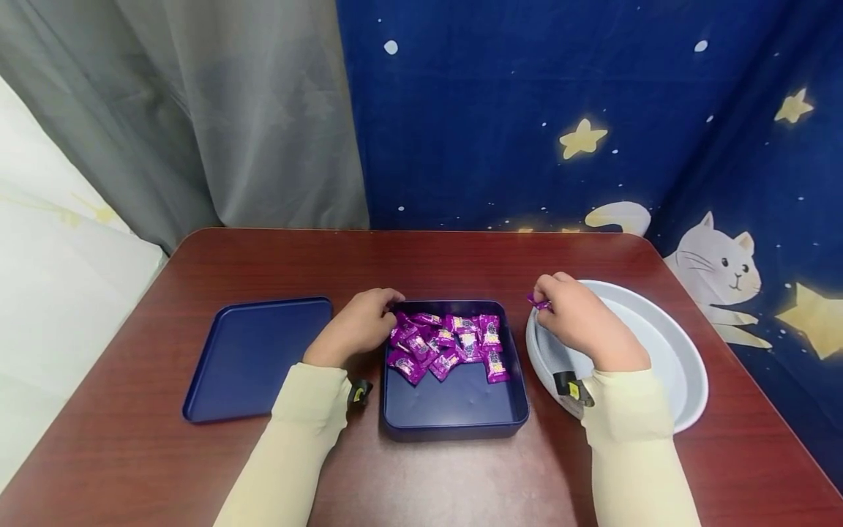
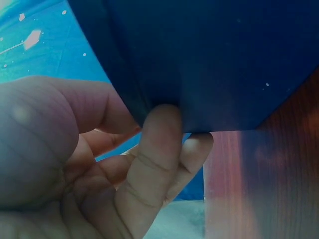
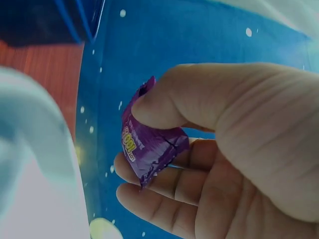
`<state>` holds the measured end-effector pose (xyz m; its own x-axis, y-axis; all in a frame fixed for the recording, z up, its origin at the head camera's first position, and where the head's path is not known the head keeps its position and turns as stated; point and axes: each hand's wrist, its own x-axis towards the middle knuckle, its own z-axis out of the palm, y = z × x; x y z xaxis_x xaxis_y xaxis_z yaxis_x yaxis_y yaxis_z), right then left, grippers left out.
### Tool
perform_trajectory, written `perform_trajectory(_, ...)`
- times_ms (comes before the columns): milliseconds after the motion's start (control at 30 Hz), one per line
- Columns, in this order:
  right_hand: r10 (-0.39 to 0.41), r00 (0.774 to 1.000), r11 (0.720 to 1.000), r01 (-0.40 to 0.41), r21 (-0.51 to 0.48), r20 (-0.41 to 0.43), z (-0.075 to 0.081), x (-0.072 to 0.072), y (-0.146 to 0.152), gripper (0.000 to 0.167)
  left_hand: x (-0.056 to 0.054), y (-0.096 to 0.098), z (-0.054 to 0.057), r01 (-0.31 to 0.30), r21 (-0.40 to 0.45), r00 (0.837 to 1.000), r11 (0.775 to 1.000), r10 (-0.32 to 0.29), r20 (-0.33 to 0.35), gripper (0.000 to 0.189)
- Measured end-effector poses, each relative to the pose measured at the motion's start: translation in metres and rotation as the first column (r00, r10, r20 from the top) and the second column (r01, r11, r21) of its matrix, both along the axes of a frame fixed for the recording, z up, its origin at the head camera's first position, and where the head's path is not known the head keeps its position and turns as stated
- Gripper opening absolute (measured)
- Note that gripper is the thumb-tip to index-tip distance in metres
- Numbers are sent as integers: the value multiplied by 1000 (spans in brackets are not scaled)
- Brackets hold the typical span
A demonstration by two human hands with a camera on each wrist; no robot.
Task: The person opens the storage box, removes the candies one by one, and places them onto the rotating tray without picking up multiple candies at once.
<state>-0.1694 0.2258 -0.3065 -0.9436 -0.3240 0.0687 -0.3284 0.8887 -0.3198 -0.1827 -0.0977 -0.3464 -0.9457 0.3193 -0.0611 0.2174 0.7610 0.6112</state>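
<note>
A dark blue rectangular box (image 1: 454, 399) stands mid-table, with several purple wrapped candies (image 1: 444, 340) gathered mostly in its far half. At the box's far left corner, my left hand (image 1: 358, 326) grips the wall; in the left wrist view its fingertips (image 2: 162, 122) meet the box's side. My right hand (image 1: 582, 315) is raised at the left rim of a round white tray (image 1: 691, 359). Between thumb and fingers it pinches one purple wrapped candy (image 3: 149, 142), its printed wrapper plain in the right wrist view. The forearm hides part of the tray.
A flat dark blue lid (image 1: 257, 359) lies on the reddish-brown wooden table (image 1: 461, 263), left of the box. Behind the table hang a grey curtain (image 1: 276, 117) and a blue curtain (image 1: 474, 117) with stars and a cat.
</note>
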Motion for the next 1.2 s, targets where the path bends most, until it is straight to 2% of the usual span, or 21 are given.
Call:
perform_trajectory(267, -50, 998, 998, 51, -28, 34, -6, -6, 32, 8, 0, 0, -1, 23, 2, 999, 1000, -22, -23, 35)
perform_trajectory(467, -103, 986, 994, 107, -21, 130, -15, -10, 47, 8, -1, 1, -1, 26, -2, 999, 1000, -26, -23, 35)
perform_trajectory(633, -138, 968, 989, 144, -13, 211, -23, -10, 58, 8, -1, 1, -2, 24, -8, 999, 1000, -24, -22, 35)
perform_trajectory(900, -176, 924, 984, 179, 24, 339, -32, -9, 71, 13, -1, 1, -2, 17, -12, 1000, 1000, -17, -23, 35)
perform_trajectory(1100, -162, 938, 986, 162, 24, 307, -41, -14, 70, 18, -1, 1, -3, 6, -5, 1000, 1000, -6, -10, 36)
perform_trajectory(1200, -167, 938, 986, 165, 30, 304, -42, -15, 70, 19, -1, 1, -3, 10, -8, 1000, 1000, -10, -14, 36)
